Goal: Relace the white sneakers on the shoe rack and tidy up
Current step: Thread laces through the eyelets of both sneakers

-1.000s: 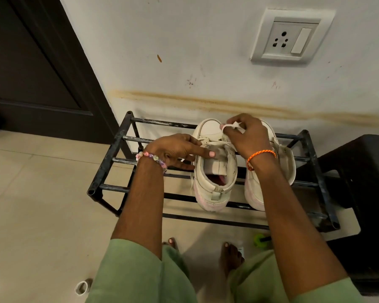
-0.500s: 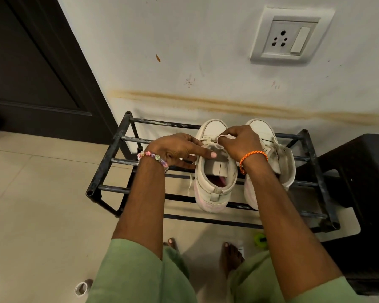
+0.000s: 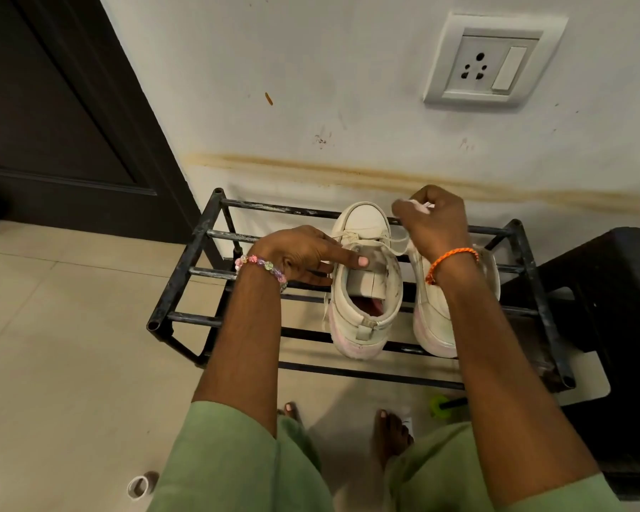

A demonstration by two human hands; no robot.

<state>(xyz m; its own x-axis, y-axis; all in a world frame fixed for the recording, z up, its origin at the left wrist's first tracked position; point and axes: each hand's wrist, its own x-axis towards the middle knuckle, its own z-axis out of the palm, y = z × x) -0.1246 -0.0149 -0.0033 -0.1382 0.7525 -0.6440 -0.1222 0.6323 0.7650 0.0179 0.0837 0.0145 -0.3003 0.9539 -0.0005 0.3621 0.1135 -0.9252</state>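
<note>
Two white sneakers stand side by side on the black metal shoe rack, toes to the wall. My left hand holds the left sneaker at its collar, thumb lying along the top edge and fingers against its outer side. My right hand is raised above the toes and pinches a white lace that runs taut down to the left sneaker's eyelets. The right sneaker is largely hidden under my right wrist and forearm.
The rack stands against a stained white wall with a socket plate. A dark door is at the left, a black stool at the right. On the tiled floor lie a small white ring and a green object, near my bare feet.
My right hand has gone from low over the left sneaker's eyelets up and to the right, drawing the lace out. My left hand has kept its hold on the sneaker.
</note>
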